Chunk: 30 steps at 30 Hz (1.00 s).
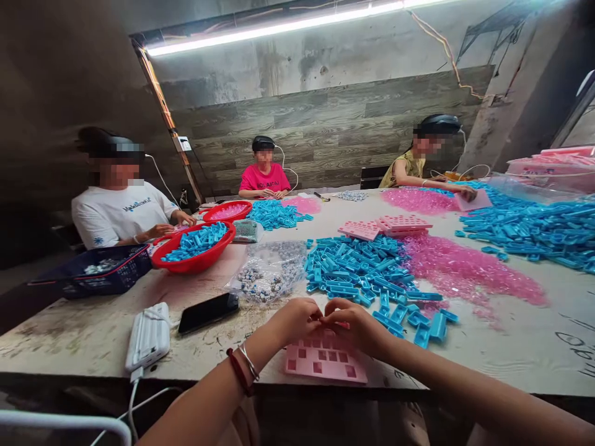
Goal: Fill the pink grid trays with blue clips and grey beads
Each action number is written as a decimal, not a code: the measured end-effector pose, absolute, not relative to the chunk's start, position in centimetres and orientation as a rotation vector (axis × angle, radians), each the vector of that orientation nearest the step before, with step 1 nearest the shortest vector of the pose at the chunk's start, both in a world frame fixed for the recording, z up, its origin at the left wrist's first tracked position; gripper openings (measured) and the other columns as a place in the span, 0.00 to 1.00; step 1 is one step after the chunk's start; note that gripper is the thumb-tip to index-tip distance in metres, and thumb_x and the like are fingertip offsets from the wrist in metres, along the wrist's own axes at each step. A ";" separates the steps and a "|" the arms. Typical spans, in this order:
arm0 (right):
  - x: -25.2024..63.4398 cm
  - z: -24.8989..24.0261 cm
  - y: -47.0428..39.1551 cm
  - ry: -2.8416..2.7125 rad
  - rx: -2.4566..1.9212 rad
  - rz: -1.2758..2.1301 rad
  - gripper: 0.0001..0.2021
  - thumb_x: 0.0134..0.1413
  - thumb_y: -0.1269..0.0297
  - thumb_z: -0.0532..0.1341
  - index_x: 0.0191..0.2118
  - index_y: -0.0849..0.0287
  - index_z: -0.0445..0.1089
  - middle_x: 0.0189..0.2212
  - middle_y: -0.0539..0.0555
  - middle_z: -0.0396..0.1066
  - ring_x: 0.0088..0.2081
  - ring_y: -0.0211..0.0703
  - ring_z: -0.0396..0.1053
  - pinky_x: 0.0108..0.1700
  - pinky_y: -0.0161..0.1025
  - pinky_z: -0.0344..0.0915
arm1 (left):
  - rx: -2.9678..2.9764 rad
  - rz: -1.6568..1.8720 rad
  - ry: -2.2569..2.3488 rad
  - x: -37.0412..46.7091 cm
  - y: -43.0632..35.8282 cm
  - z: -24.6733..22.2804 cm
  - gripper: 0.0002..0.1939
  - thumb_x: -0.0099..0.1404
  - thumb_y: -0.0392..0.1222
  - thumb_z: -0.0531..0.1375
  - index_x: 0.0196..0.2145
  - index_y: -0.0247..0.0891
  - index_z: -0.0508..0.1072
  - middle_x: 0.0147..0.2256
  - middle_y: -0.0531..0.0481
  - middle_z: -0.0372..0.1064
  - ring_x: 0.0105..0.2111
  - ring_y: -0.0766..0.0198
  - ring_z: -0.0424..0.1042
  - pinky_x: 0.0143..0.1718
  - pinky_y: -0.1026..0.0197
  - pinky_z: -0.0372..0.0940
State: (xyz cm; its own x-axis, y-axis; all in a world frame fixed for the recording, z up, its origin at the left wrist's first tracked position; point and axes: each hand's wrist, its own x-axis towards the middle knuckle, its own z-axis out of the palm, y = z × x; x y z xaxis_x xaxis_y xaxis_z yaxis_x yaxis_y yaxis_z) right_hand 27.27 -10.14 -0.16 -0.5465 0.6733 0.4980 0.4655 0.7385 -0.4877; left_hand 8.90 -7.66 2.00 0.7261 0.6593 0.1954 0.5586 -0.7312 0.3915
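Observation:
My left hand (297, 319) and my right hand (351, 322) meet at the fingertips, both with fingers curled in a pinch. Whatever lies between them is too small or too hidden to name. Directly beneath is a pink foam-like block (332, 367) with rows of square holes, lying at the table's front edge and partly covered by my hands. Just beyond my hands spreads a heap of blue plastic pieces (357, 266), some of them loose beside my right wrist. To its right lies a pile of small clear pink pieces (469, 266).
More pink blocks (388, 226) rest behind the blue heap. A clear bag of small parts (269, 272), a black phone (209, 313) and a white power bank (149, 337) lie leftward. Beyond are a red basket (195, 265), a dark blue basket (106, 282) and three people seated around the table.

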 end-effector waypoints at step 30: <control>27.6 -1.1 -8.1 -2.345 -0.975 0.624 0.11 0.52 0.65 0.57 0.23 0.58 0.74 0.26 0.55 0.70 0.27 0.37 0.66 0.29 0.32 0.60 | 2.252 0.550 0.916 8.9 -6.1 0.2 0.05 0.52 0.39 0.65 0.27 0.34 0.78 0.24 0.52 0.67 0.24 0.71 0.64 0.24 0.71 0.57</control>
